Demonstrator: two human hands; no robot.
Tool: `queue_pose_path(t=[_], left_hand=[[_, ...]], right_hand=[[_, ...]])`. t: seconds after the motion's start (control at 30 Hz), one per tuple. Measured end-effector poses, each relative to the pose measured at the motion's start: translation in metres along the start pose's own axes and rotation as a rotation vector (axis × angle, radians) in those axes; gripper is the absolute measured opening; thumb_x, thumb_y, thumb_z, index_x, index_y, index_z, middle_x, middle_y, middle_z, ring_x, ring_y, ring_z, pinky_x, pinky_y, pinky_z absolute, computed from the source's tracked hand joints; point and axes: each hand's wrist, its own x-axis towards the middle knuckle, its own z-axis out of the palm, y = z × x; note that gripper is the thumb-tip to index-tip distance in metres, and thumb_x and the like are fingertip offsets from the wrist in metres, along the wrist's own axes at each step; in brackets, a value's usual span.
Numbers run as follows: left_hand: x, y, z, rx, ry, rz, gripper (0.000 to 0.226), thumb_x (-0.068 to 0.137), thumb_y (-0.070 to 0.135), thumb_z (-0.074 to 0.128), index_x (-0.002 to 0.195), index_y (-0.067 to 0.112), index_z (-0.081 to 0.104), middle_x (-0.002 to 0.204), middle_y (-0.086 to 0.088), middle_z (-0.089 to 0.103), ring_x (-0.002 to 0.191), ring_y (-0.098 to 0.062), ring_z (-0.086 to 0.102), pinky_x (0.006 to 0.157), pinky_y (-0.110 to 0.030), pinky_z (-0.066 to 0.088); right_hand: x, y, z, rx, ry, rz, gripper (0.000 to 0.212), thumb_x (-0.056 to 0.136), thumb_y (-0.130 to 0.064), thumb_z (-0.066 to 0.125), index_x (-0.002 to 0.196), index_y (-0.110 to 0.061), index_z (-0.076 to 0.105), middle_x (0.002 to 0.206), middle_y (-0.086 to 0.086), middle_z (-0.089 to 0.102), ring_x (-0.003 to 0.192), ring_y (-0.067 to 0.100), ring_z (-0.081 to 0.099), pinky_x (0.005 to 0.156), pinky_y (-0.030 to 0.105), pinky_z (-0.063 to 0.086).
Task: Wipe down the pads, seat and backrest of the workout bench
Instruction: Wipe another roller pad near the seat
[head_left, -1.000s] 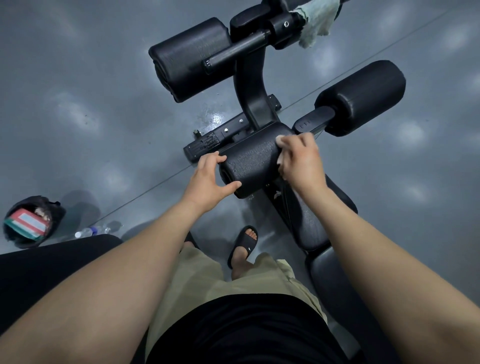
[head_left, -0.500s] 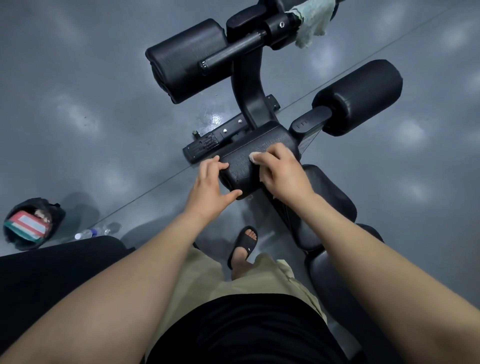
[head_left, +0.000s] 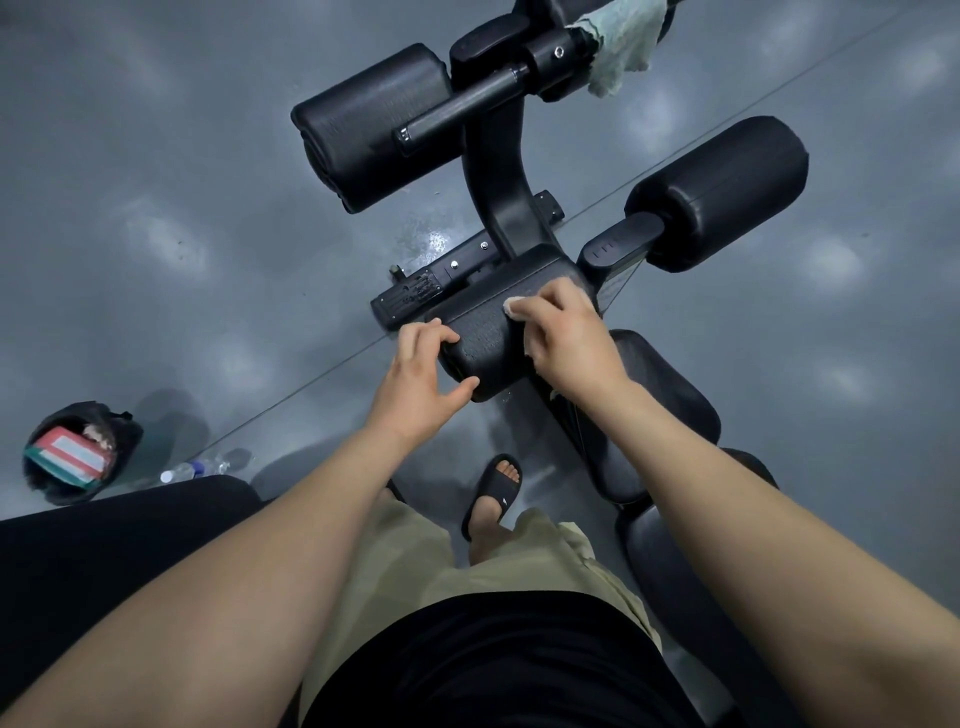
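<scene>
View: head camera, looking down along both forearms onto the foot end of the bench (head_left: 493, 171).
Near pad (head_left: 483, 343): a black roller on the bench's lower crossbar, just ahead of the seat (head_left: 670, 395); worked on by both hands.
Left hand (head_left: 421, 379): clasped round the near end of that pad, fingers over the top, thumb under the end face.
Right hand (head_left: 566, 338): curled over a small white wipe (head_left: 514, 307), which is pressed onto the top of the pad.
Other pads: far left pad (head_left: 363, 124) and right pad (head_left: 727, 192) are untouched by either hand; whether they have been wiped cannot be told.
Backrest (head_left: 675, 571): seen only in part at the lower right, behind the right forearm.
Green cloth (head_left: 623, 47): draped over the top bar, well apart from the hands.
Handling, pad: judged to be foam under textured vinyl, so soft under pressure and likely to turn on its bar; best steadied at the end face, as is done now.
Handling, wipe: thin and limp; liable to bunch up unless kept flat under the fingers.
Handling, bench: heavy and stiff; not expected to shift under wiping.
Floor (head_left: 156, 156): grey and glossy; a black bag (head_left: 78, 452) and a bottle (head_left: 192, 470) are lying at the left.
</scene>
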Motion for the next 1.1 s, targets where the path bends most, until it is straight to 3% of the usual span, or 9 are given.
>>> queue_pose_path(t=[0.17, 0.27, 0.43, 0.57, 0.67, 0.77, 0.93, 1.1], left_hand=[[-0.005, 0.003, 0.004, 0.046, 0.025, 0.017, 0.048, 0.083, 0.029, 0.079, 0.12, 0.022, 0.049, 0.128, 0.005, 0.038, 0.144, -0.011, 0.035, 0.103, -0.038, 0.045], [-0.007, 0.005, 0.006, 0.064, 0.04, 0.01, 0.05, 0.083, 0.029, 0.079, 0.121, 0.021, 0.048, 0.129, 0.004, 0.037, 0.144, -0.013, 0.037, 0.1, -0.039, 0.048], [-0.007, 0.006, 0.007, 0.057, 0.039, -0.019, 0.062, 0.079, 0.029, 0.081, 0.127, 0.028, 0.042, 0.13, 0.002, 0.038, 0.138, -0.019, 0.044, 0.099, -0.046, 0.05], [-0.005, 0.008, 0.005, 0.091, 0.009, -0.076, 0.083, 0.077, 0.035, 0.081, 0.144, 0.033, 0.032, 0.132, 0.004, 0.037, 0.124, -0.023, 0.053, 0.093, -0.046, 0.053], [-0.003, 0.011, 0.003, 0.133, -0.027, -0.096, 0.089, 0.08, 0.038, 0.08, 0.153, 0.03, 0.029, 0.131, 0.003, 0.035, 0.117, -0.023, 0.054, 0.089, -0.04, 0.052], [-0.002, 0.014, 0.001, 0.147, -0.038, -0.109, 0.089, 0.08, 0.038, 0.08, 0.154, 0.028, 0.031, 0.129, 0.003, 0.035, 0.113, -0.023, 0.054, 0.09, -0.04, 0.051], [0.001, 0.012, -0.002, 0.117, -0.057, -0.104, 0.089, 0.077, 0.038, 0.083, 0.15, 0.028, 0.034, 0.127, 0.005, 0.035, 0.118, -0.02, 0.055, 0.095, -0.045, 0.053], [0.006, 0.015, -0.005, 0.162, -0.076, -0.105, 0.086, 0.074, 0.039, 0.085, 0.145, 0.029, 0.038, 0.129, 0.004, 0.035, 0.121, -0.021, 0.052, 0.092, -0.046, 0.053]], right_hand=[[0.015, 0.025, -0.01, -0.029, 0.186, 0.255, 0.022, 0.094, -0.006, 0.054, 0.111, -0.009, 0.069, 0.104, 0.013, 0.054, 0.094, 0.037, 0.055, 0.085, 0.043, 0.052], [0.021, 0.024, -0.008, -0.049, 0.219, 0.31, 0.024, 0.092, -0.002, 0.052, 0.109, -0.006, 0.069, 0.104, 0.017, 0.055, 0.091, 0.04, 0.055, 0.083, 0.046, 0.052], [0.006, -0.002, 0.006, -0.001, 0.109, 0.114, 0.032, 0.083, 0.002, 0.058, 0.111, -0.008, 0.071, 0.098, 0.014, 0.054, 0.088, 0.036, 0.054, 0.074, 0.037, 0.05], [0.003, -0.001, 0.003, 0.041, -0.002, -0.024, 0.033, 0.081, 0.002, 0.06, 0.111, -0.008, 0.071, 0.097, 0.014, 0.055, 0.087, 0.036, 0.056, 0.076, 0.037, 0.051], [0.015, 0.021, -0.004, 0.035, 0.162, 0.186, 0.029, 0.088, -0.003, 0.053, 0.111, -0.009, 0.07, 0.104, 0.013, 0.054, 0.092, 0.037, 0.057, 0.083, 0.046, 0.053], [0.022, 0.03, -0.011, 0.007, 0.186, 0.32, 0.028, 0.093, -0.004, 0.051, 0.115, -0.009, 0.069, 0.107, 0.013, 0.054, 0.098, 0.037, 0.054, 0.088, 0.048, 0.052], [0.01, 0.006, 0.002, 0.006, 0.104, 0.143, 0.031, 0.085, 0.001, 0.058, 0.112, -0.009, 0.07, 0.099, 0.013, 0.055, 0.088, 0.035, 0.052, 0.071, 0.042, 0.052], [-0.005, -0.002, 0.008, 0.12, 0.014, -0.008, 0.03, 0.085, 0.001, 0.062, 0.112, -0.008, 0.07, 0.097, 0.012, 0.054, 0.085, 0.032, 0.053, 0.073, 0.038, 0.05]])
